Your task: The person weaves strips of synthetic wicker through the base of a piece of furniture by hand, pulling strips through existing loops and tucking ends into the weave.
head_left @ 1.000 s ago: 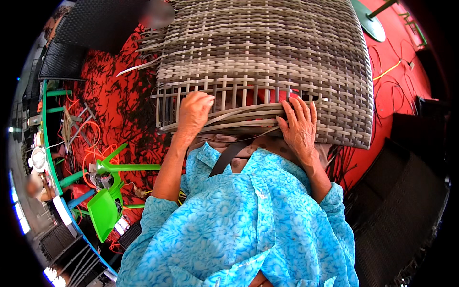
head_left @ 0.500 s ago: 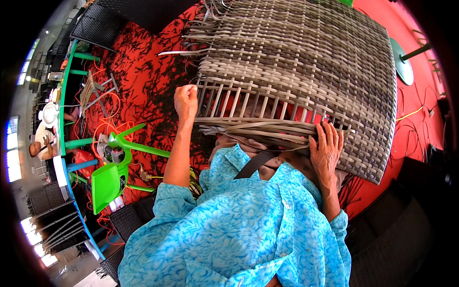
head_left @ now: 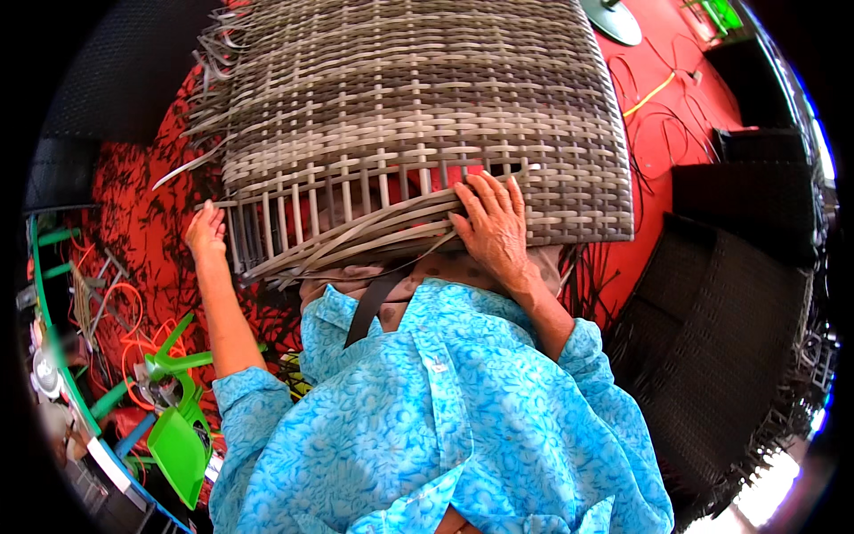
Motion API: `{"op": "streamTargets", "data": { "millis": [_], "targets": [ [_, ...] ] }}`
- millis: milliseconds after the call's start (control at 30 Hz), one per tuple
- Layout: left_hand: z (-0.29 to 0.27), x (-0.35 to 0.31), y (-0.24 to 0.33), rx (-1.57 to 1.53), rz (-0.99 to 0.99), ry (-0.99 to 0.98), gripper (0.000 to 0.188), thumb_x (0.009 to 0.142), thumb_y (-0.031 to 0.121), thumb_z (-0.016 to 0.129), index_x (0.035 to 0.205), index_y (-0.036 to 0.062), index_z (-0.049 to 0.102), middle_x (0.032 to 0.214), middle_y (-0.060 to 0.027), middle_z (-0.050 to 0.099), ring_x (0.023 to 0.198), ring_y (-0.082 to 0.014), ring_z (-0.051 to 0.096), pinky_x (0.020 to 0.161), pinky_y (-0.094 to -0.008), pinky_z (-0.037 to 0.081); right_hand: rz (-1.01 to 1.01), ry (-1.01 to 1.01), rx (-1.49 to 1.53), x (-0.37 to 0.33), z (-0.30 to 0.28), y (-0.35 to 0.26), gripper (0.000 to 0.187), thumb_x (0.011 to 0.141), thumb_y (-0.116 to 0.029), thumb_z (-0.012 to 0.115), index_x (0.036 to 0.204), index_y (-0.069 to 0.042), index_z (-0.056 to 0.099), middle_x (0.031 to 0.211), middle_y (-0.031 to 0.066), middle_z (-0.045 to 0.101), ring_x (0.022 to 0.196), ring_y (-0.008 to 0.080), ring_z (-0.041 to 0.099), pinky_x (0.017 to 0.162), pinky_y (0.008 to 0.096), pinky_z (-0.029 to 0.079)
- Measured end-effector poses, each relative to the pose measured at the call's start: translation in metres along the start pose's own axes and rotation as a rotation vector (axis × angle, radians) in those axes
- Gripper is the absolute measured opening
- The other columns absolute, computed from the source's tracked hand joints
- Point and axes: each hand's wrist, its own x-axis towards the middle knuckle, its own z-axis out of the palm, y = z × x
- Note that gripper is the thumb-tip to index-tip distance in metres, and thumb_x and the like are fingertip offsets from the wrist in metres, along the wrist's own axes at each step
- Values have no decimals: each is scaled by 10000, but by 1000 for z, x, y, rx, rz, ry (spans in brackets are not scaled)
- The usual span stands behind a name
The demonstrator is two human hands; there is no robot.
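A grey-brown woven wicker panel (head_left: 427, 98) lies in front of me and over my lap. Across its near part runs an unwoven gap where bare lengthwise strands show, with a bundle of loose flat strips (head_left: 356, 236) along the near side. At the panel's left edge, my left hand (head_left: 206, 231) is pinched on the end of a wicker strip. My right hand (head_left: 495, 230) rests on the weave at the gap's right end, fingers stretched and apart, beside a pale strip end (head_left: 534, 167). Its palm partly covers the strips below it.
Loose strip ends (head_left: 213, 80) fringe the panel's left side. Dark offcuts litter the red floor (head_left: 133, 196). A green plastic chair (head_left: 178, 445) lies at lower left near orange cords (head_left: 133, 347). Black wicker furniture (head_left: 703, 329) stands at right; a round base (head_left: 616, 22) is beyond.
The view has turned to the right, so the panel sits further left in it. My left hand has gone from a raised fist to a pinch at the panel's edge. My right hand stays on the weave.
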Motion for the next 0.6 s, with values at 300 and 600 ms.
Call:
{"op": "streamTargets", "data": {
  "millis": [300,600],
  "targets": [
    [13,30,-8,-269,26,-93,122,794,88,673,855,37,581,722,-55,600,624,-160,593,510,-269,471,9,-30,-2,-8,-8,8,407,790,-308,599,1142,-110,553,1199,63,506,1187,235,419,1046,460,236],
    [32,28,-29,-463,-1,90,89,774,59,676,849,31,636,722,-33,592,536,-142,522,505,-238,462,52,15,37,3,-10,11,470,818,-316,576,1189,-38,503,1218,107,506,1188,263,417,1012,426,288]
  ]
}}
